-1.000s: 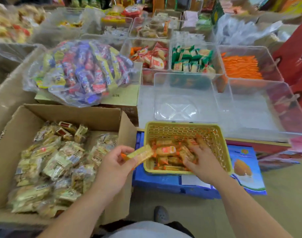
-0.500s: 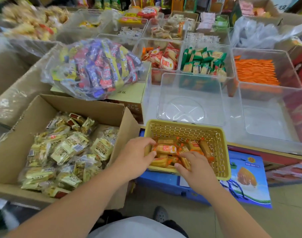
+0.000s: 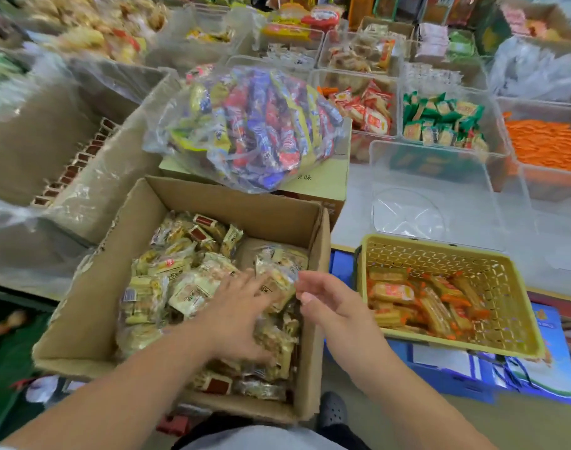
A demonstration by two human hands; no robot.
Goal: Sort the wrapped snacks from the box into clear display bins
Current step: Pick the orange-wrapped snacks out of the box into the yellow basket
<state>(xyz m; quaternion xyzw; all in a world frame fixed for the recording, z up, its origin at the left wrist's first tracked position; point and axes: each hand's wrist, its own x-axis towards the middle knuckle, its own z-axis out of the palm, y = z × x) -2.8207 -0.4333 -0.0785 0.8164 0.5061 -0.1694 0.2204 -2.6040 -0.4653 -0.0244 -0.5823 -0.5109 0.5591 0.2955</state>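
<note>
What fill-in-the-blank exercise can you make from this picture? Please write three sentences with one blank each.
1. The left hand rests on the wrapped snacks inside a ____ box.
2. The orange-wrapped snacks lie in a ____ basket.
3. The clear bin just behind that basket is ____.

Missing words: cardboard; yellow; empty.

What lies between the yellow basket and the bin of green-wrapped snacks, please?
In the head view, an empty clear bin stands between the yellow basket and the bin of green-wrapped snacks.
</note>
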